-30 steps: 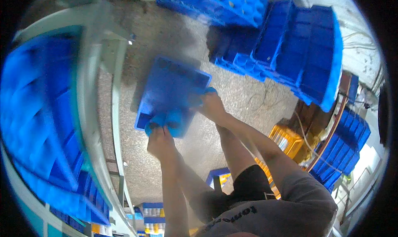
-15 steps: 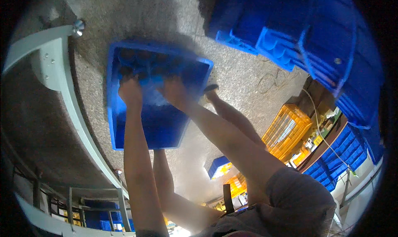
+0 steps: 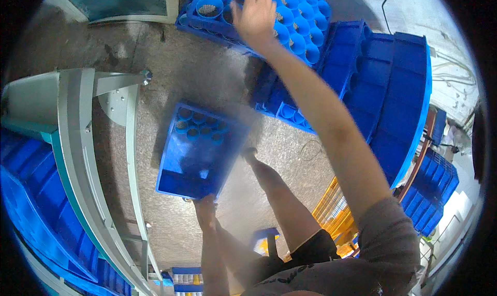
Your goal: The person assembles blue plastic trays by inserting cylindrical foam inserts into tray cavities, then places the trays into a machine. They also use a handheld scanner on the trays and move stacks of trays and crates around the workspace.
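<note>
My right hand (image 3: 256,16) reaches over a blue tray (image 3: 220,36) at the top, with its fingers apart among round blue cups (image 3: 296,43). Grey granular pieces lie in many of these cups. I cannot see a cup lifted in that hand. On the floor in the middle lies a deep blue bin (image 3: 189,160), with several similar cups (image 3: 192,134) grouped at its far end. The lower part of the bin is bare. My left hand (image 3: 207,205) is low at the bin's near edge, blurred, and its fingers are not clear.
Stacked blue bins (image 3: 373,81) stand on the right, beside the tray. A pale metal frame (image 3: 77,141) curves along the left, with more blue bins (image 3: 46,213) beyond it. A yellow crate (image 3: 331,205) sits at lower right. My legs (image 3: 277,185) are near the floor bin.
Both hands were inside the floor bin. My right hand has moved up and right to the cup tray, while the left has drawn back to the bin's near edge. The view has shifted.
</note>
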Demonstrator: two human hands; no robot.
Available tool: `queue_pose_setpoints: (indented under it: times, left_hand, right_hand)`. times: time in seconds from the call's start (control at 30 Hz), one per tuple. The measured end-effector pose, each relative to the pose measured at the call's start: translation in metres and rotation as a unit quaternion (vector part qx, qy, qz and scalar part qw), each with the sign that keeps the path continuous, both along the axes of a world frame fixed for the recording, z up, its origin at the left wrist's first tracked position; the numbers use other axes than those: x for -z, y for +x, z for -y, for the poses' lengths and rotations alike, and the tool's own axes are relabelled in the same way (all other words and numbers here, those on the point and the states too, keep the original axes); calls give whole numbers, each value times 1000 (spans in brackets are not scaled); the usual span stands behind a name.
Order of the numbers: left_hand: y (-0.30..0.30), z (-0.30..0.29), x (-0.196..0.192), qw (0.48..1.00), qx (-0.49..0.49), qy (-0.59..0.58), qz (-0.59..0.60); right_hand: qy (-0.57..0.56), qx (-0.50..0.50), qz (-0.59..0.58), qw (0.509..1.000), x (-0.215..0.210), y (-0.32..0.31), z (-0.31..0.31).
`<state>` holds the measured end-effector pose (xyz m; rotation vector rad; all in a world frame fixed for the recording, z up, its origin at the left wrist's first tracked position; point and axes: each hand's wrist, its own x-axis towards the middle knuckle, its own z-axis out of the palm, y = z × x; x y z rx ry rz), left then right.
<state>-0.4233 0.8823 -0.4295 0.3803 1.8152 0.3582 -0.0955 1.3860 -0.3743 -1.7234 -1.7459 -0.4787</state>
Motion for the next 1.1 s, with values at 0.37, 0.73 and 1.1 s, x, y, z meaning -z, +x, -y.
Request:
queue_pose_setpoints:
  times: [0.37, 0.73, 1.1]
  left_hand:
    - [88, 179, 22, 941, -219, -127, 224]
    - [105, 113, -10, 970, -178, -87, 138]
    - [22, 66, -59, 968, -177, -103, 146]
  right_hand:
    - [-130, 39, 167, 977, -38, 36, -87]
    - [-218, 91, 337, 911, -4, 126, -160]
    - [-186, -20, 134, 973, -100, -20, 166]
